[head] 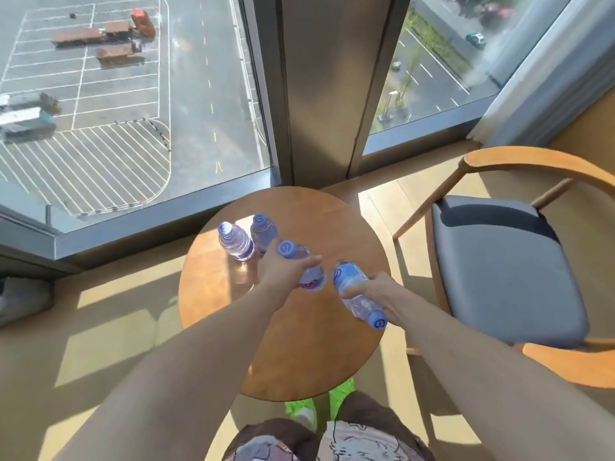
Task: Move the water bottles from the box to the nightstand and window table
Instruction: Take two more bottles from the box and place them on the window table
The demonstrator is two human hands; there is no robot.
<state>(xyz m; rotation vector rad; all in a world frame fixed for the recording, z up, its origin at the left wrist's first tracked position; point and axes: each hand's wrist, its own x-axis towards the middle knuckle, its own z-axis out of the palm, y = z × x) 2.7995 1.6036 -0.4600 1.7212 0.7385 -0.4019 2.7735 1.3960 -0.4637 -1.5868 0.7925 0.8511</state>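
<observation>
Surface: round wooden table (299, 354), warm brown top, set close to the window corner; a patch of sun falls across its far left part, the rest in shade.
Standing bottles: two water bottles upright on the far left of the table, side by side. The left one (234, 242) stands in full sun; the one behind it (263, 231) is just beside it, touching or nearly so. Both have blue caps.
Left hand (284, 269): fingers wrapped round a third bottle (311, 277), cap tilted up and away toward the standing pair. Base hangs over the table's middle; cannot tell whether it touches the wood.
Right hand (374, 294): fingers curled round a fourth bottle (356, 294), held slanted with the cap pointing back toward the person, base toward the window. Clear of the tabletop, over its right side.
Window: floor-to-ceiling glass (133, 111) on the left, a narrower pane on the right, a wide dark metal post (319, 88) between them. Marked parking bays, trucks and a road lie far below outside.
Chair: wooden armchair (499, 267) with curved back rail and grey seat cushion, just right of the table.
Curtain: pale fabric (559, 71) hanging in the upper right corner.
Floor: tan, striped with sunlight and frame shadows.
Person: patterned shorts and bright green shoes (301, 410) visible at the table's near edge.
</observation>
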